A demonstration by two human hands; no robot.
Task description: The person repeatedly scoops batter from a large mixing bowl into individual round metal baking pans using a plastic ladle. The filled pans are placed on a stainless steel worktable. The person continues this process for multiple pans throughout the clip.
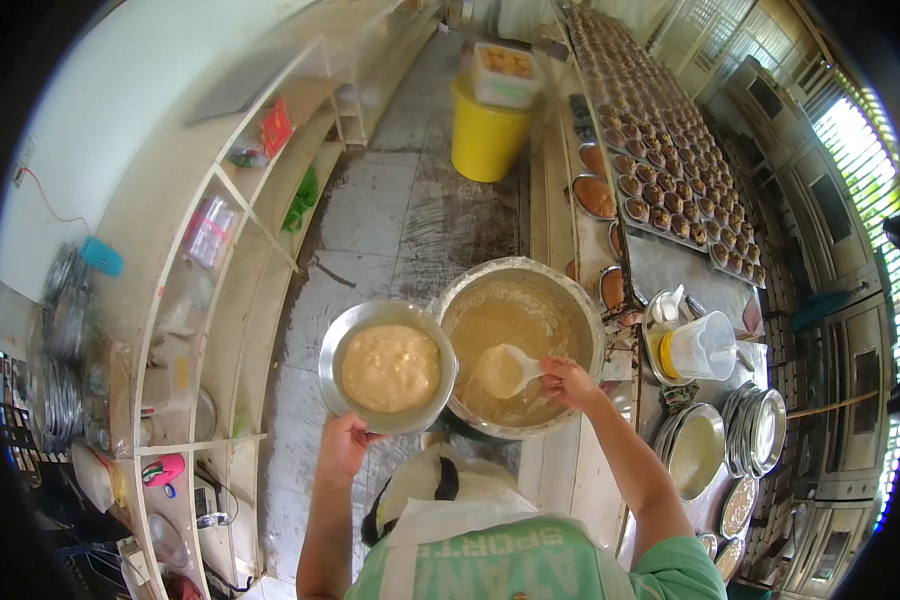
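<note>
My left hand [351,444] grips the near rim of a round metal pan [330,367], which holds pale, lumpy batter [390,367]. With my right hand [566,382] I hold the handle of a white plastic scoop [529,367]. The scoop's bowl has batter in it and is over a large round pot [591,315], whose inside holds more tan batter [487,315]. Pan and pot are side by side, the pan to the left, its right rim in front of the pot's left rim. Batter is smeared on the pot's rim.
Right of the pot, a table [664,262] bears trays of cupcakes [660,195], a clear plastic pitcher [709,345] and stacked metal pans [766,435]. Filled pans [594,196] sit on a shelf below. Open shelving [202,330] runs along the left. Ahead stands a yellow bucket [487,139] under a plastic container [506,90].
</note>
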